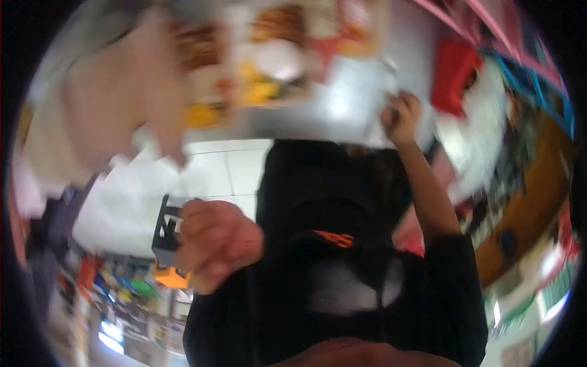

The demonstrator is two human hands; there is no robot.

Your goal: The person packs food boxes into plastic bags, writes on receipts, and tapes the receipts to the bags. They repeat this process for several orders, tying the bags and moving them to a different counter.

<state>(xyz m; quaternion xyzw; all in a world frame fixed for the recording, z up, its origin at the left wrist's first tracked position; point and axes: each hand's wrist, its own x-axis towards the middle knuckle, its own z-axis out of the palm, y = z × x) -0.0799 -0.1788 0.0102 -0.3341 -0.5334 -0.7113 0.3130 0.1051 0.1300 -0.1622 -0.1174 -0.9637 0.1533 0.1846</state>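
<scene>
Nearest, the black shirt [275, 293] filled the lower view. The left hand [220, 241] was in front of it, fingers curled in; could not tell whether it gripped anything. It partly covered a black-and-orange object [162, 249]. Farther out, the right hand [405, 119] was at the metal table [354, 101], fingers bent; blur hid any grip. A slim pale item [391, 65] showed just beyond its fingertips, long axis running roughly away from the body, far end slightly left; pointed end indistinct. A red container [451, 76] stood to its right.
</scene>
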